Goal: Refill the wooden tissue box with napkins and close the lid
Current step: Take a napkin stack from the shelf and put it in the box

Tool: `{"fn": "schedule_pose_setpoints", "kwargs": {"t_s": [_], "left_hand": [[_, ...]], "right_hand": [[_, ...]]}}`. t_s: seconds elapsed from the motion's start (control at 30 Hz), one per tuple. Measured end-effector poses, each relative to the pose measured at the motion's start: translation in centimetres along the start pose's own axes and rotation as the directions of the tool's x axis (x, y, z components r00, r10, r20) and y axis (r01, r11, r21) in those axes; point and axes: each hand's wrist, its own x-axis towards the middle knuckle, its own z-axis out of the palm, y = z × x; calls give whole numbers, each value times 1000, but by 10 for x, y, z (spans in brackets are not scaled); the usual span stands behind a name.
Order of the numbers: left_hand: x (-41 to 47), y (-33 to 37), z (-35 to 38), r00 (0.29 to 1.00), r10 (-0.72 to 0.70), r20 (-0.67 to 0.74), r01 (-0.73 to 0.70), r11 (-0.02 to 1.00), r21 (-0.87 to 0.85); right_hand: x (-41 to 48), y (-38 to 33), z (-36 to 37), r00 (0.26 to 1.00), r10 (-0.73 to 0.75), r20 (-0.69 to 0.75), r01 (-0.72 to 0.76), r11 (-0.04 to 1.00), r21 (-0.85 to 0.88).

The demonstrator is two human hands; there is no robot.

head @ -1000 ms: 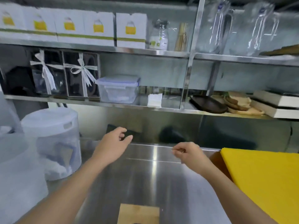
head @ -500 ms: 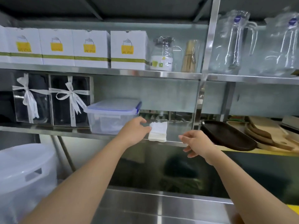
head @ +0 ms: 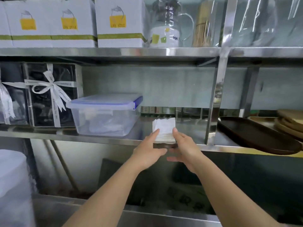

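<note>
A stack of white napkins (head: 164, 128) sits at the front edge of the lower steel shelf (head: 98, 140). My left hand (head: 150, 149) presses its thumb against the stack's left side, fingers curled under the shelf edge. On the stack's right side is the thumb of my right hand (head: 183, 149), its fingers spread below. Both hands clasp the stack between them. The wooden tissue box is out of view.
A clear lidded plastic container (head: 105, 115) stands just left of the napkins. Ribboned gift boxes (head: 50, 94) are further left, dark and wooden trays (head: 255, 136) to the right. White cartons (head: 119, 22) and glass jugs line the upper shelf. A white bucket (head: 13, 185) stands at lower left.
The view rose from the counter to the shelf. Both hands reached up and closed in on the napkin stack from either side; the wooden box dropped out of sight.
</note>
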Motion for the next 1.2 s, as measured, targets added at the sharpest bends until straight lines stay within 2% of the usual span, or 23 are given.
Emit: {"fn": "schedule_pose_setpoints", "kwargs": {"t_s": [0.2, 0.33, 0.4, 0.43, 0.5, 0.57, 0.63, 0.67, 0.73, 0.83, 0.9, 1.07, 1.13, 1.2], "left_hand": [[-6, -5, 0, 999, 53, 0, -53, 995, -80], [-18, -3, 2, 996, 84, 12, -81, 986, -148], [-25, -1, 0, 996, 91, -3, -88, 961, -261], [-30, 1, -4, 998, 57, -33, -65, 936, -345], [-41, 2, -13, 991, -121, -55, 75, 849, -522], [-52, -4, -24, 945, -303, 123, 304, 673, -674], [-64, -10, -32, 866, -339, 368, 496, 478, -725], [-70, -12, -34, 835, -319, 447, 548, 428, -718], [-80, -14, -36, 803, -283, 525, 596, 392, -700], [-93, -8, -43, 808, -298, 508, 589, 400, -702], [-105, 0, -50, 818, -342, 463, 575, 441, -689], [-134, 28, -70, 807, -373, 458, 568, 700, -432], [-146, 42, -77, 838, -364, 407, 509, 790, -342], [-159, 58, -81, 888, -339, 310, 437, 832, -341]], "right_hand": [[3, 3, 12, 984, -33, -176, 61, 986, 155], [-3, 1, 13, 956, -16, -294, 72, 981, 181], [-8, -1, 12, 949, -1, -315, 68, 977, 202], [-12, -3, 10, 951, 17, -310, 56, 972, 227], [-23, -5, 5, 954, 73, -290, 14, 959, 285], [-37, -6, -1, 960, 124, -252, -33, 941, 338], [-56, -6, -6, 974, 142, -175, -65, 920, 387], [-65, -5, -9, 982, 140, -124, -80, 912, 401], [-85, -1, -13, 990, 136, -22, -117, 914, 389], [-114, 3, -19, 990, 114, 85, -133, 953, 272], [-130, 3, -21, 988, 108, 112, -127, 975, 180], [-164, -4, -24, 985, 77, 156, -87, 994, 60], [-176, -10, -25, 982, 45, 186, -48, 999, 11], [-189, -16, -24, 980, 17, 200, -14, 1000, -19]]}}
